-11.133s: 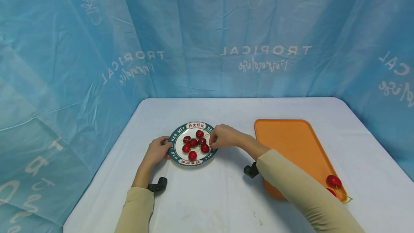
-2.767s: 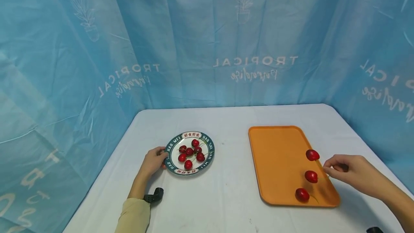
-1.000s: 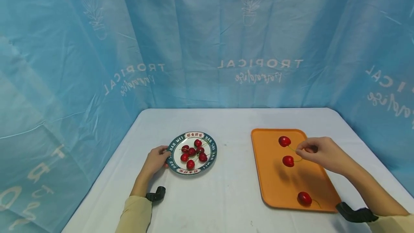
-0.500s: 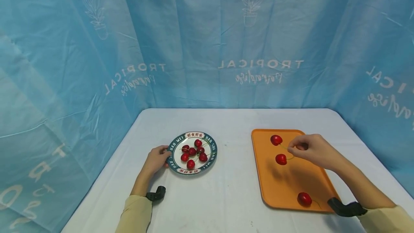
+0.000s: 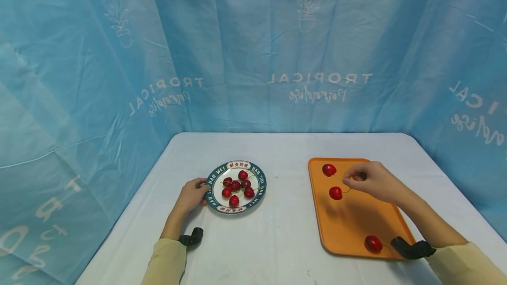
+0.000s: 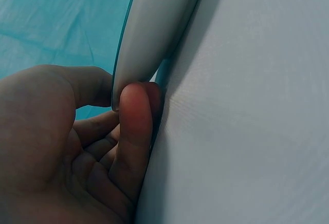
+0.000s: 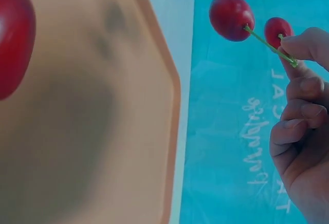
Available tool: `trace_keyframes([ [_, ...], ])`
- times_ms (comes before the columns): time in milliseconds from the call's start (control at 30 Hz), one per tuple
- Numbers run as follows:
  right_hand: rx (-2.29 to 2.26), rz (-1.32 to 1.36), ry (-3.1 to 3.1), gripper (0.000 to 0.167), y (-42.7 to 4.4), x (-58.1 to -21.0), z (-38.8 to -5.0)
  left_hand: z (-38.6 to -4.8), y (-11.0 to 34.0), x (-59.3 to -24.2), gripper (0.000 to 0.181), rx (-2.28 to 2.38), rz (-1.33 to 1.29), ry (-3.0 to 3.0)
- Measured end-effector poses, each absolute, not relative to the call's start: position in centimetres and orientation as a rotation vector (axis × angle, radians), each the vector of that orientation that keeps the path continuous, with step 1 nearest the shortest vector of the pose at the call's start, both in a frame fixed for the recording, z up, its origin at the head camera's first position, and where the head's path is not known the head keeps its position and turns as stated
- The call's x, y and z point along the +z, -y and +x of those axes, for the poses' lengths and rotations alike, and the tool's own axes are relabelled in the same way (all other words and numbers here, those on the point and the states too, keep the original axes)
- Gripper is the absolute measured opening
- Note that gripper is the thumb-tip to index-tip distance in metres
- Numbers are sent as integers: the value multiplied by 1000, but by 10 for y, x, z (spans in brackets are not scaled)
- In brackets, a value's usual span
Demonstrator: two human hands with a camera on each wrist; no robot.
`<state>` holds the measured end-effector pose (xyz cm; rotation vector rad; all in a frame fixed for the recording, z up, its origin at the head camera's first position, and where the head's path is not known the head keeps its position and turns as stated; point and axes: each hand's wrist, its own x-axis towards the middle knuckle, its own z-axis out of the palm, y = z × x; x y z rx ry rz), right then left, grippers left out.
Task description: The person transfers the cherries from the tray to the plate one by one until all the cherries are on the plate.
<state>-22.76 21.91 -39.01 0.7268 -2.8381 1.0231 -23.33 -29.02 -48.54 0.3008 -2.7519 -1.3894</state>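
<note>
My left hand [image 5: 193, 195] grips the left rim of a round plate [image 5: 259, 190] with a green patterned border. In the left wrist view the thumb lies over the plate's edge [image 6: 149, 34] and fingers are beneath it. Several red cherries with stems [image 5: 236, 185] lie in the middle of the plate. Between thumb and forefinger, my right hand [image 5: 374, 182] pinches the joined stems of a pair of cherries [image 5: 336, 193]. The pair hangs above an orange tray [image 5: 344, 232], as the right wrist view [image 7: 231, 18] of the cherries also shows. One single cherry [image 5: 373, 243] lies on the tray's near end.
White cloth covers the table [image 5: 285, 232], with bare cloth between plate and tray. A blue curtain [image 5: 253, 56] with printed lettering hangs behind and at both sides. Dark cameras are strapped to both wrists, the right one [image 5: 413, 248] above the tray's near corner.
My right hand has carried the cherry pair leftward over the tray from its right edge. The left hand stays on the plate's rim, and the single cherry on the tray has not moved lately.
</note>
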Motion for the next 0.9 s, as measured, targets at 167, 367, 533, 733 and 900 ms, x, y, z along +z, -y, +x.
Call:
trace_keyframes([
  [167,1092,742,2831,9,-214,-391,-232,-233,289,-485,46,-1382,301,2753],
  [367,1106,768,2818,7,-206,-392,-239,-232,289,-484,45,-1390,287,2751],
  [533,1071,777,2819,11,-197,-390,-244,-232,290,-483,44,-1396,282,2747],
  [733,1111,794,2840,11,-186,-389,-248,-233,289,-483,45,-1403,281,2738],
  [900,1168,821,2860,10,-177,-391,-253,-233,289,-484,44,-1349,295,2757],
])
